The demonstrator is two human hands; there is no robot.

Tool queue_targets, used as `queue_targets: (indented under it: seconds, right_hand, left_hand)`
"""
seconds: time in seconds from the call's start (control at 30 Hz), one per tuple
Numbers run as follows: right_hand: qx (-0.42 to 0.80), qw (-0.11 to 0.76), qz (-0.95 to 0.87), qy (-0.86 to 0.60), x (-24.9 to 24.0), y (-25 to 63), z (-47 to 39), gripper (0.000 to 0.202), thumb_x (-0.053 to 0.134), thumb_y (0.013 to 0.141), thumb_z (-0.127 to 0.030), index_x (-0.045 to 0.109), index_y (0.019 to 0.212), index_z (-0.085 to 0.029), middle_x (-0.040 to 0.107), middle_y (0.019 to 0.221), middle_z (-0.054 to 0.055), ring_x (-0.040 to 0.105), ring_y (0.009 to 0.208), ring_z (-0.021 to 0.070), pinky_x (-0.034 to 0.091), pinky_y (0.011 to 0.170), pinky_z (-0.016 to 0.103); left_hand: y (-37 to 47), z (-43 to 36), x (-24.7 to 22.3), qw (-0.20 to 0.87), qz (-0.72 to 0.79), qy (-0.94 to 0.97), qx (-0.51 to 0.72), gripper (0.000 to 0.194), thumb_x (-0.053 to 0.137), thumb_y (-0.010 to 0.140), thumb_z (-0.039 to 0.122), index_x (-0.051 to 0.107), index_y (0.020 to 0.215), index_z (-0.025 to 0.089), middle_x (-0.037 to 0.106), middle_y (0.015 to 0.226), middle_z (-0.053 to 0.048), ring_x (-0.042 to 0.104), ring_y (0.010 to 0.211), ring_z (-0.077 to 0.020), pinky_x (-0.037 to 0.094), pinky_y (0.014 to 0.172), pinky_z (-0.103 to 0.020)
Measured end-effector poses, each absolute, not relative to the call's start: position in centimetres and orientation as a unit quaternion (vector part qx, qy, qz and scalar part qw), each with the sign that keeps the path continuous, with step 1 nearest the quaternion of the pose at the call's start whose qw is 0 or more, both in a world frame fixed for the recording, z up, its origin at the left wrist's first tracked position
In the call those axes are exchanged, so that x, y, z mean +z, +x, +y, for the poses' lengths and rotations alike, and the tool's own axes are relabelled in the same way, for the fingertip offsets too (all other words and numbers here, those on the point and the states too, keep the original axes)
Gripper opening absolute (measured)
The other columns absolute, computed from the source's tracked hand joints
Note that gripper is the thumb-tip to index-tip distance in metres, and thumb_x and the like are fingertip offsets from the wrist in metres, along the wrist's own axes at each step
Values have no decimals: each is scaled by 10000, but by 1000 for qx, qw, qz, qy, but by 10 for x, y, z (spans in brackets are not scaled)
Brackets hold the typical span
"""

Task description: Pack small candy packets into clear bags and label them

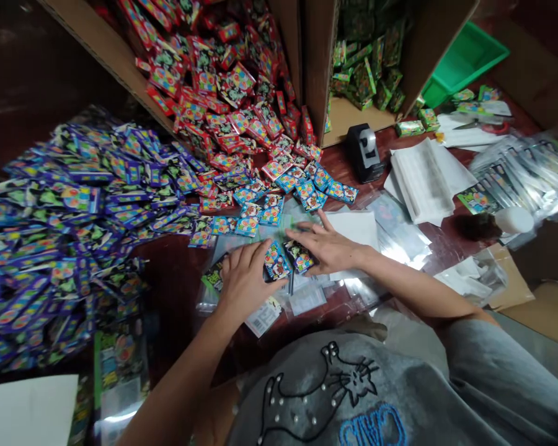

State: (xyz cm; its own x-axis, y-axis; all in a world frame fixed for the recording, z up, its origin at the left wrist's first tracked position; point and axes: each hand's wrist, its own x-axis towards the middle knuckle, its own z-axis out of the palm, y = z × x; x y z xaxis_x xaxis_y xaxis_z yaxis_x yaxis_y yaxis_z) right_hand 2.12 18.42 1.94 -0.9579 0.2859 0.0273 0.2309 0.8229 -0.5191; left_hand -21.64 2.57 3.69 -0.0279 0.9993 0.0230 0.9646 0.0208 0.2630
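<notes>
Your grey shirt (413, 378), with its outlined cat, is closest. Your left hand (243, 277) has its fingers curved round a blue packet (277, 261), and your right hand (332, 249) arches over a dark packet (300, 256) just beside it; whether either set of fingers grips, I cannot tell. Clear plastic sleeves (307, 301) lie near them on the worktop (167, 269). Farther out are loose blue packets (271, 209), a purple heap (51, 260) leftward, red packets (242, 118) and a black tape dispenser (363, 162).
</notes>
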Motion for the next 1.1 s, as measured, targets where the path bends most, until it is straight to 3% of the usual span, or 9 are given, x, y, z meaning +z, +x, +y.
queue_targets:
  seconds: [0.1,0.23,0.4,0.53,0.63,0.7,0.83,0.93,1.1]
  right_hand:
    - [239,62,-954,-168,24,23,186,1103,836,846,-554,315,1729,-146,676,1417,193,541,1392,422,-1,1305,821]
    - [230,94,-950,-191,28,21,182,1041,806,853,-598,399,1695,-140,665,1370,181,583,1275,400,65,1300,832]
    - [226,80,-952,-190,30,14,176,965,796,887,-651,472,1652,-161,647,1456,190,569,1336,395,50,1327,794]
    - [234,62,-956,-168,29,7,172,978,781,937,-604,399,1680,-96,649,1499,220,591,1372,377,78,1348,747]
    - [244,54,-960,-130,28,4,171,901,711,1022,-488,330,1691,-21,581,1615,247,555,1484,332,152,1385,631]
    - [234,60,-966,-94,32,6,180,880,670,1040,-503,327,1694,-24,506,1690,249,483,1579,304,217,1386,563]
    - [217,186,-953,-97,54,25,258,751,569,1066,-618,455,1634,-141,575,1648,193,508,1564,288,356,1335,526]
    - [206,323,-867,-319,71,42,363,581,512,1101,-537,559,1486,-103,700,1436,231,657,1357,314,506,1199,504]
    - [220,199,-810,-505,64,15,492,484,678,988,-314,574,1394,-71,729,1317,254,707,1253,371,549,1123,549]
  left_hand:
    - [-215,29,44,81,723,679,98,896,897,766,556,567,1508,179,669,1418,-208,599,1310,-443,470,1095,-547]
    - [-206,33,62,54,734,670,102,797,685,908,681,587,1508,165,718,1199,-182,659,1155,-405,501,1019,-522]
    - [-196,49,88,37,769,632,-84,729,412,997,796,770,1006,161,743,869,-190,737,922,-422,510,838,-493]
    - [-204,65,93,191,786,581,-88,663,302,1047,677,728,925,184,738,721,-152,771,806,-360,542,790,-437]
    - [-220,71,85,380,749,542,23,520,344,1039,586,720,1111,233,756,727,-57,770,724,-272,594,759,-379]
    - [-235,71,77,424,739,515,91,503,381,1033,578,721,1218,257,796,833,-54,789,766,-263,638,741,-381]
    - [-269,67,62,364,743,541,152,468,427,1039,529,788,1232,303,834,1032,-90,821,950,-293,688,746,-423]
    - [-287,65,61,238,727,632,127,381,514,1018,453,805,1228,325,837,1041,-97,813,971,-319,689,828,-479]
    - [-269,133,78,38,700,698,145,346,640,987,481,765,1251,295,782,1144,-139,745,1131,-347,608,1037,-517]
